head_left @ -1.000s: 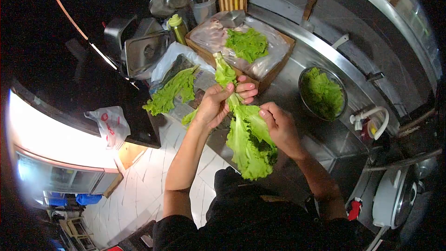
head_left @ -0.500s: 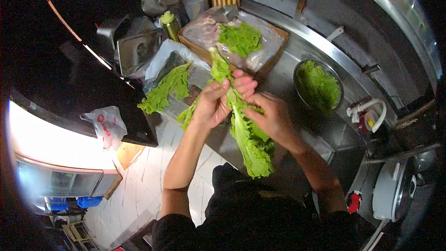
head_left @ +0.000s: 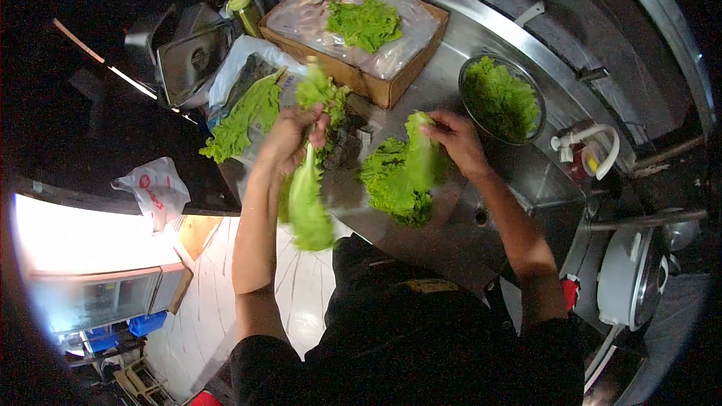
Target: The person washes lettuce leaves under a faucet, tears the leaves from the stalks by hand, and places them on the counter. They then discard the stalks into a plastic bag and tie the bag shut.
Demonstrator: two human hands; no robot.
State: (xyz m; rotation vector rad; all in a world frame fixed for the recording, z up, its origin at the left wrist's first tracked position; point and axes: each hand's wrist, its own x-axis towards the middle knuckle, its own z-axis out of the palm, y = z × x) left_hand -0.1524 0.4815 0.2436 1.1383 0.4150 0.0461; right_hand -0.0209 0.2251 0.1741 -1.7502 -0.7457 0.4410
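Over the counter's front edge, my left hand [head_left: 299, 135] is closed around a long pale-ribbed lettuce leaf [head_left: 310, 210], which hangs below it and is blurred. My right hand [head_left: 453, 137] pinches the top of another piece of lettuce [head_left: 398, 177], frilly and bright green, with its lower part over the steel counter. A gap separates the two hands. To the right, a round metal bowl [head_left: 539, 116] contains lettuce leaves [head_left: 500, 98]. Behind my left hand, more lettuce [head_left: 244, 120] lies on plastic packaging.
A cardboard box [head_left: 387, 90] with plastic-wrapped contents and lettuce [head_left: 366, 22] on top stands at the back. Left of it is a green-capped bottle [head_left: 242, 11]. A white faucet [head_left: 594, 143] and large pot [head_left: 628, 278] are at the right; a plastic bag [head_left: 156, 188] hangs at left.
My hands have moved apart, left hand leftward and right hand slightly right and up. The lettuce between them is now in two separate pieces, one in each hand. The view has shifted too.
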